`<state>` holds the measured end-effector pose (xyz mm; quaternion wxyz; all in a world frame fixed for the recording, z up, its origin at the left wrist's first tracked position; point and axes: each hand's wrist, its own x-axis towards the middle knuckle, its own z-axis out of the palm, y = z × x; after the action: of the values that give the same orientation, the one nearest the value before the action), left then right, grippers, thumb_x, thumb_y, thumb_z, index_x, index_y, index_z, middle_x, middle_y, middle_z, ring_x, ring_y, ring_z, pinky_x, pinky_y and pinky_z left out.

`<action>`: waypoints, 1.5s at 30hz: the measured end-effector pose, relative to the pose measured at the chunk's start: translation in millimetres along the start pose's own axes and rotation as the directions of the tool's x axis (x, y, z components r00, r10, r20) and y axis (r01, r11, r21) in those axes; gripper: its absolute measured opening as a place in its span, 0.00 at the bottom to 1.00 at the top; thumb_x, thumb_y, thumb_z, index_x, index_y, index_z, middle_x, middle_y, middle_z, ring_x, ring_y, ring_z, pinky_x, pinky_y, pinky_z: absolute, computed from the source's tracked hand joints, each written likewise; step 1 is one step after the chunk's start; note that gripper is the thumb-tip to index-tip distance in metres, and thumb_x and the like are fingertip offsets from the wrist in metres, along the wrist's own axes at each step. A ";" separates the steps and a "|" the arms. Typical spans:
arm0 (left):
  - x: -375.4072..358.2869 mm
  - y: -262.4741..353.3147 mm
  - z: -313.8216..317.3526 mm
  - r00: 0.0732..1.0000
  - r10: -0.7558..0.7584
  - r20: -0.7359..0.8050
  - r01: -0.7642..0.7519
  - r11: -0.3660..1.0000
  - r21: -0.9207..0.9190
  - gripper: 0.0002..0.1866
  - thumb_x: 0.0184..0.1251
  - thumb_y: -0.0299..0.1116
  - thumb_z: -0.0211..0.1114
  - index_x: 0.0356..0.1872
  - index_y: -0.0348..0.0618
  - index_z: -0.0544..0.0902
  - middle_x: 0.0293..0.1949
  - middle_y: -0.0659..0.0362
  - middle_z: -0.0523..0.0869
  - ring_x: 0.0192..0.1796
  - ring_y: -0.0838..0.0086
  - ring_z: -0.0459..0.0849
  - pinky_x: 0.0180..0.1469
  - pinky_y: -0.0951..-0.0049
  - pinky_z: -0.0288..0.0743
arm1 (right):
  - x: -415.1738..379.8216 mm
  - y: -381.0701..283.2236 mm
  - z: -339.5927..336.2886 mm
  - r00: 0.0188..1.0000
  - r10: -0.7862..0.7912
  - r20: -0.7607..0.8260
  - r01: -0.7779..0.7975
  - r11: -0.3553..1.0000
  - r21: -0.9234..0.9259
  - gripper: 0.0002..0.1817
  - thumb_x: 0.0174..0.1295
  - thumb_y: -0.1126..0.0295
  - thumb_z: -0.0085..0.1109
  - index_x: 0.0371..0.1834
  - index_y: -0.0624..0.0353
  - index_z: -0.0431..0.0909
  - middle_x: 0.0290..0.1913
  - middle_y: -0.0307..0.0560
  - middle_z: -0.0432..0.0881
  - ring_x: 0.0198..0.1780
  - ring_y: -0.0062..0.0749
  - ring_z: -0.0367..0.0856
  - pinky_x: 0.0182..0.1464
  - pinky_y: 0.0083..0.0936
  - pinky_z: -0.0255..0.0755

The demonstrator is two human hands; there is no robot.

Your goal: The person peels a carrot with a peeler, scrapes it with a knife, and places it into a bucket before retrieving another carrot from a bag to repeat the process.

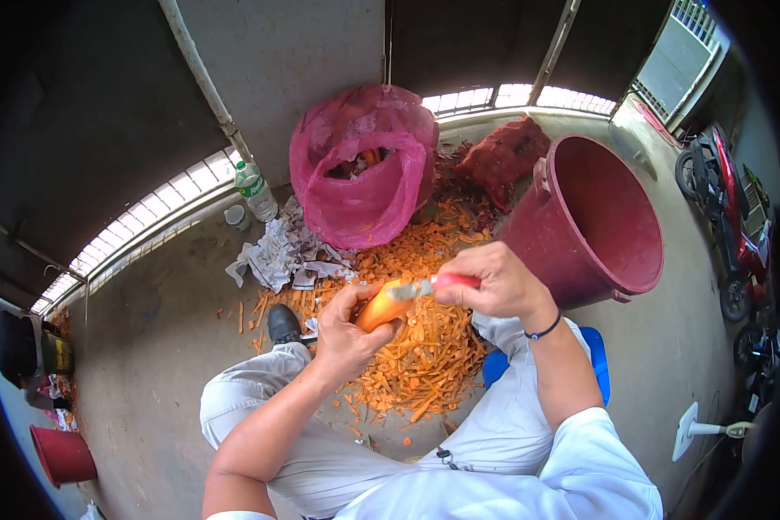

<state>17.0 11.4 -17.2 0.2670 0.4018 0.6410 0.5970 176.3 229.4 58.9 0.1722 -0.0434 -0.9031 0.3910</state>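
Floor (165,338): bare grey concrete, daylit.
Wall (295,61): grey plaster panel, well beyond the fingers, crossed by a pale pipe (201,74).
Drain grating (139,234): a barred strip along the foot of the wall, brightly lit.
Dark panels (69,113): shaded surfaces to either side of the wall.
Motorcycles (721,217): parked at the far right edge.
Small red bucket (62,455): standing far left and below the fingers.
Window grille (692,30): upper right corner.
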 end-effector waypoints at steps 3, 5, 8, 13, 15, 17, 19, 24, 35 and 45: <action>3.1 3.0 -1.0 0.994 0.066 -0.091 -0.063 0.997 0.036 0.22 0.52 0.25 0.80 0.49 0.35 0.84 0.41 0.55 0.87 0.42 0.71 0.87 0.47 0.72 0.81 | 1.9 -7.0 10.2 0.996 -0.081 0.023 0.082 0.996 -0.026 0.12 0.59 0.65 0.78 0.39 0.63 0.89 0.29 0.49 0.88 0.29 0.34 0.86 0.33 0.28 0.76; 4.0 3.9 -4.7 0.952 0.299 -0.063 -0.279 0.935 0.220 0.21 0.49 0.24 0.80 0.46 0.36 0.83 0.40 0.52 0.86 0.40 0.67 0.88 0.45 0.69 0.81 | 1.7 4.2 10.0 1.000 -0.019 -0.022 0.019 1.000 -0.017 0.12 0.61 0.63 0.76 0.38 0.62 0.90 0.28 0.50 0.87 0.29 0.38 0.86 0.33 0.31 0.76; 4.5 -3.9 -3.1 0.930 0.357 -0.085 -0.330 0.915 0.234 0.22 0.47 0.24 0.81 0.44 0.37 0.81 0.40 0.50 0.85 0.39 0.63 0.87 0.44 0.67 0.81 | 1.5 0.5 2.3 0.998 0.046 -0.052 -0.046 0.999 0.016 0.13 0.62 0.62 0.75 0.39 0.62 0.90 0.28 0.52 0.86 0.28 0.41 0.86 0.33 0.32 0.76; 3.1 0.9 -8.9 0.907 0.418 -0.046 -0.377 0.857 0.351 0.24 0.46 0.18 0.78 0.46 0.35 0.78 0.46 0.50 0.86 0.46 0.66 0.87 0.51 0.71 0.81 | 0.6 -1.2 7.3 0.995 0.066 0.078 -0.074 0.992 0.101 0.13 0.63 0.63 0.75 0.40 0.64 0.90 0.28 0.51 0.87 0.28 0.31 0.85 0.32 0.27 0.75; 4.6 1.7 -10.3 0.861 0.507 -0.031 -0.458 0.801 0.385 0.25 0.45 0.18 0.79 0.46 0.36 0.78 0.46 0.49 0.86 0.46 0.63 0.88 0.50 0.70 0.81 | 1.0 3.1 1.8 0.983 0.181 0.025 -0.183 0.977 0.107 0.14 0.64 0.62 0.74 0.39 0.64 0.90 0.26 0.52 0.86 0.27 0.29 0.85 0.32 0.29 0.75; 4.0 0.9 -10.9 0.853 0.521 -0.023 -0.469 0.786 0.402 0.28 0.41 0.23 0.83 0.45 0.37 0.79 0.47 0.45 0.87 0.45 0.52 0.89 0.45 0.62 0.83 | -0.5 -2.1 -1.0 0.985 0.154 0.073 -0.162 0.980 0.117 0.14 0.64 0.62 0.74 0.40 0.63 0.91 0.26 0.52 0.87 0.27 0.27 0.84 0.32 0.27 0.75; 6.4 1.2 -11.4 0.841 0.541 -0.017 -0.485 0.767 0.420 0.29 0.40 0.22 0.83 0.47 0.37 0.79 0.47 0.45 0.86 0.45 0.52 0.89 0.45 0.61 0.84 | -1.5 -6.1 2.3 0.977 0.127 0.173 -0.161 0.966 0.202 0.15 0.65 0.60 0.74 0.41 0.63 0.91 0.26 0.50 0.87 0.26 0.24 0.82 0.33 0.25 0.74; 6.9 2.6 -14.3 0.768 0.640 0.008 -0.578 0.689 0.437 0.32 0.40 0.22 0.83 0.50 0.37 0.78 0.47 0.45 0.86 0.45 0.52 0.89 0.45 0.61 0.84 | 1.2 18.6 -0.9 0.919 0.381 0.107 -0.387 0.921 0.050 0.14 0.68 0.61 0.72 0.40 0.64 0.90 0.23 0.41 0.83 0.27 0.16 0.75 0.31 0.23 0.71; 2.7 11.6 -2.1 0.940 0.341 0.000 -0.308 0.849 0.429 0.36 0.47 0.25 0.82 0.61 0.36 0.77 0.47 0.49 0.84 0.44 0.57 0.87 0.47 0.63 0.82 | 4.8 -3.8 46.1 0.950 0.242 0.196 -0.311 0.703 0.639 0.30 0.58 0.71 0.81 0.63 0.65 0.81 0.46 0.35 0.85 0.47 0.15 0.80 0.50 0.17 0.74; 2.0 22.8 -1.3 0.841 -0.382 0.383 0.534 0.695 -0.480 0.32 0.67 0.26 0.75 0.70 0.38 0.71 0.40 0.61 0.85 0.33 0.80 0.84 0.29 0.78 0.78 | 5.8 11.4 36.3 0.995 0.093 0.021 -0.094 0.992 0.084 0.23 0.65 0.57 0.74 0.57 0.62 0.85 0.38 0.46 0.88 0.39 0.29 0.87 0.42 0.28 0.80</action>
<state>19.3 11.5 5.7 0.5953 0.2020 0.4729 0.6174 157.7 213.4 29.3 0.1477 -0.0751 -0.8840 0.4372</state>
